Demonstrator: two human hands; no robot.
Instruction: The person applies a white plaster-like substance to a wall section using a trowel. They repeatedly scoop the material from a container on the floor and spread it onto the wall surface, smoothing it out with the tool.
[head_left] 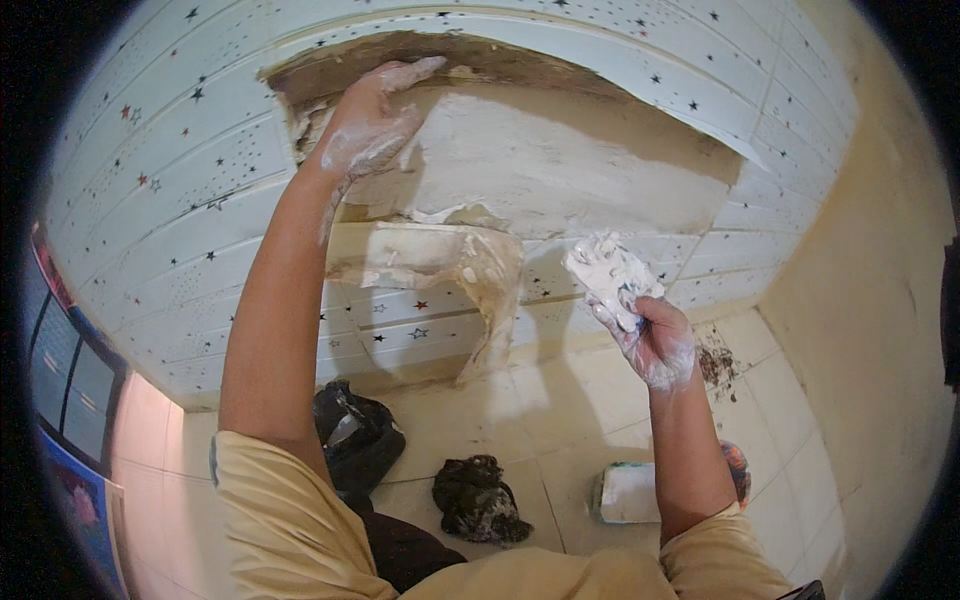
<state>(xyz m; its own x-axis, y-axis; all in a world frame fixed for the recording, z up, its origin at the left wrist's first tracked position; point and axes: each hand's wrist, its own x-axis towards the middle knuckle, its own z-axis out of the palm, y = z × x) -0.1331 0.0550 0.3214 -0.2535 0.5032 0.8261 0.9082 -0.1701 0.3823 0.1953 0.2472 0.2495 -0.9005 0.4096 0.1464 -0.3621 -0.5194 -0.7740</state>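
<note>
My left hand [375, 118], smeared with white paste, reaches up to the top left of the bare patch of wall [560, 160]. Its fingers are stretched out along the brown strip at the upper edge, and nothing shows in its grasp. My right hand [655, 345], also coated in white, is closed around the lower end of a flat piece heaped with thick white putty [612, 275]. The paste covers most of that piece, so its kind is hidden. Star-patterned wall covering [420, 330] surrounds the patch, and a peeled flap [490, 275] hangs from its lower edge.
On the tiled floor below are a black plastic bag [355, 435], a dark crumpled rag [480, 500] and a white container [628, 493] beside my right forearm. Dark crumbs [717, 365] lie near the right corner. A plain yellowish wall [870, 270] stands at the right.
</note>
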